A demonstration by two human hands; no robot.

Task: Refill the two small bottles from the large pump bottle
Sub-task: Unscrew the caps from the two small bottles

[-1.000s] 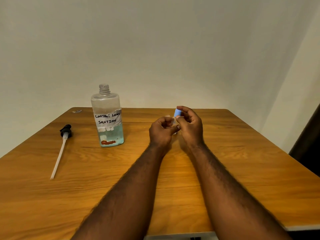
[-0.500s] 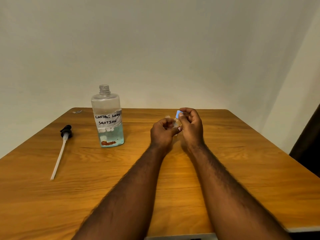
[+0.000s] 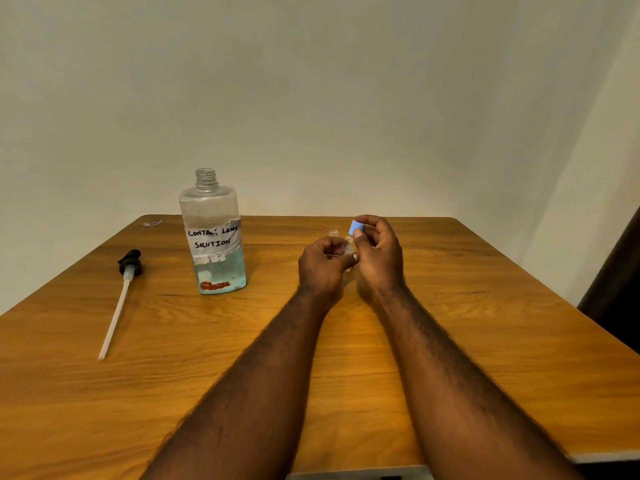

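Over the table [image 3: 485,358], the left hand [image 3: 325,263] pinches a small clear bottle [image 3: 348,249]; the right hand [image 3: 379,254] grips a blue cap [image 3: 355,227] just above it. Leftward stands the open large bottle [image 3: 214,237], its pump [image 3: 130,263] lying nearby; a second small bottle [image 3: 333,232] stands behind the hands.

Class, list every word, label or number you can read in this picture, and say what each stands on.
"CONTACT LENS SOLUTION": handwritten on the white label of the large bottle.
Reddish mark low on that bottle: too blurred to read.
Scrap at the far left corner of the table: too small to read.
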